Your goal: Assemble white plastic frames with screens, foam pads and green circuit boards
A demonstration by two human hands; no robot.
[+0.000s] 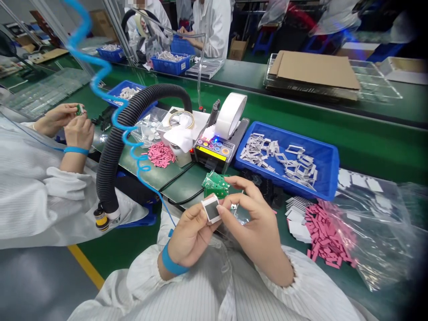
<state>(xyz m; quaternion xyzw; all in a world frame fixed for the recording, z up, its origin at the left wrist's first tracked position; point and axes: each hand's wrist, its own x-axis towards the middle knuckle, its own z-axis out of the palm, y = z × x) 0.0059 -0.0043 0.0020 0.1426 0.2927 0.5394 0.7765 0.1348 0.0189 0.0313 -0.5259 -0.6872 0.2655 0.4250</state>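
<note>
Left hand (189,236) pinches what's probably a screen (211,210).

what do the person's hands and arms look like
The left hand and right hand are bare. Sleeves are white, finely striped, gathered at the ends. A blue strap circles the left wrist, trailing a coiled blue cord; none shows on the right.

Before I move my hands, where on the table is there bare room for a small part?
One small bare patch of table lies between the left pink pile and the black cable; another lies between the right pink pile, right sleeve and plastic bag. Around the tape machine and blue tray looks crowded.
</note>
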